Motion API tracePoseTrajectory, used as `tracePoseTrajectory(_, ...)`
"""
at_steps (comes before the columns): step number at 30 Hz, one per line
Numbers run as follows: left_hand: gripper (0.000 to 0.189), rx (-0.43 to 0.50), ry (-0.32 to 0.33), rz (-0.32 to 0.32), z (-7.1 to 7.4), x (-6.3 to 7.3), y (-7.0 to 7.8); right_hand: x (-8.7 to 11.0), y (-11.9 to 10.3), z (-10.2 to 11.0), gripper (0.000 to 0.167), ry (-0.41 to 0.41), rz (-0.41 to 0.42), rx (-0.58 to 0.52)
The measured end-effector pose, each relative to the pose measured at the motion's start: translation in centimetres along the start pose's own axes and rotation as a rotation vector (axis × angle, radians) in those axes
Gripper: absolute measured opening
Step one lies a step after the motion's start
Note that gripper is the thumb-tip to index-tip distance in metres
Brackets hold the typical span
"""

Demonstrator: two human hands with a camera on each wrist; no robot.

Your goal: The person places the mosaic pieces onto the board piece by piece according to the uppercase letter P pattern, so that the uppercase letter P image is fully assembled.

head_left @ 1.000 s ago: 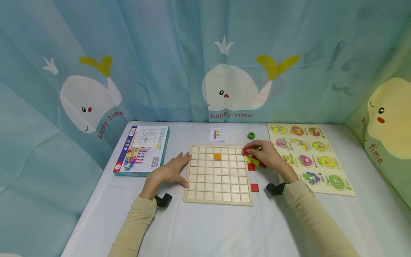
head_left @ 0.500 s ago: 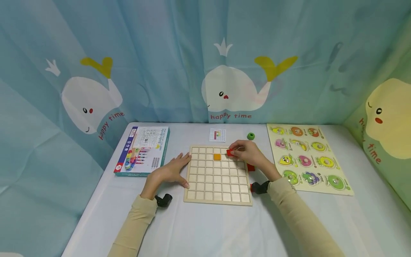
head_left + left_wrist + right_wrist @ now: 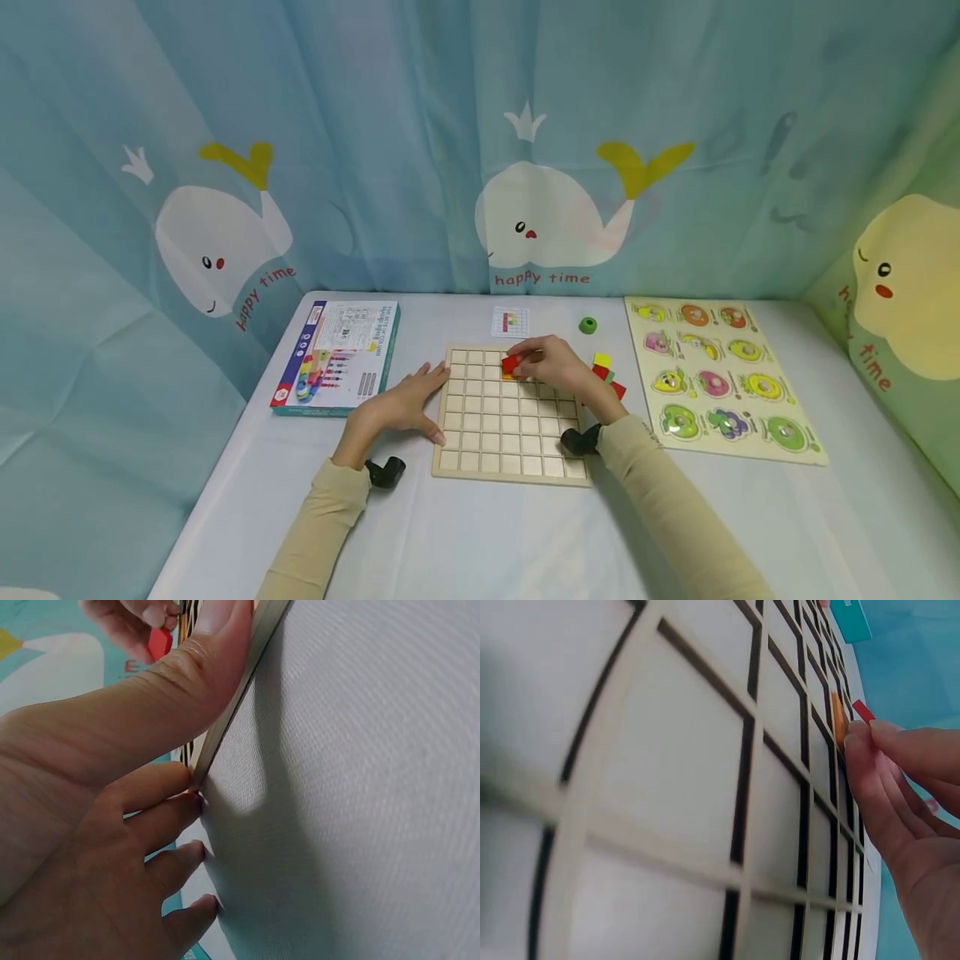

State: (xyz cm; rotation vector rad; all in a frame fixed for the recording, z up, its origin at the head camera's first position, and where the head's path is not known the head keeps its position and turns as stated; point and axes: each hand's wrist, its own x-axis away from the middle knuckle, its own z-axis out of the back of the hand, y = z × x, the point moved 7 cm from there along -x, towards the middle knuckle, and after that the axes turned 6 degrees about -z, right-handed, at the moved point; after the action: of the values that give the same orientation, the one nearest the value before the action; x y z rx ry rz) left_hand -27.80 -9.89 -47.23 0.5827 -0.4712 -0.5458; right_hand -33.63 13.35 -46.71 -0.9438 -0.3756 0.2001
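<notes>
A wooden grid board (image 3: pixel 472 443) lies on the table, with an orange square tile (image 3: pixel 839 720) in one of its far cells. My right hand (image 3: pixel 557 367) is over the board's far part and pinches a red square tile (image 3: pixel 511 363) between thumb and fingertips. That red tile overlaps the orange one in the head view; the right wrist view shows it raised and tilted beside it. My left hand (image 3: pixel 401 406) rests with spread fingers along the board's left edge, the thumb (image 3: pixel 187 682) against the frame in the left wrist view.
Several red, yellow and green tiles (image 3: pixel 618 389) lie right of the board. Behind it are a small pattern card (image 3: pixel 511 322) and a green bead (image 3: pixel 588 325). A boxed toy (image 3: pixel 337 358) lies at left, a fruit puzzle board (image 3: pixel 697 404) at right.
My right hand has carried the red tile leftward from the tile pile to the orange tile's place. The left hand stays at the board's edge.
</notes>
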Motion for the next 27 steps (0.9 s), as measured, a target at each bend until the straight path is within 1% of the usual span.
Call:
tracePoseTrajectory(5,0.114,-0.009,-0.008,0.001,-0.1,-0.2,-0.1,-0.4,-0.9,-0.8,0.028,0.011,0.055,0.092)
tracePoseTrajectory(10,0.115,0.006,-0.006,0.015,-0.2,-0.1,0.0,-0.8,-1.6,-1.6,0.028,-0.003,0.062,0.113)
tracePoseTrajectory(17,0.115,0.003,-0.005,0.013,-0.2,-0.2,0.1,-1.3,-2.1,-2.3,0.026,-0.009,0.082,0.208)
tracePoseTrajectory(22,0.115,0.011,-0.003,0.011,-0.1,-0.2,0.1,-1.4,-2.1,-2.4,0.025,-0.013,0.093,0.236)
tracePoseTrajectory(27,0.114,0.008,-0.001,0.010,-0.2,-0.1,0.0,-0.9,-2.2,-2.4,0.024,-0.011,0.117,0.224)
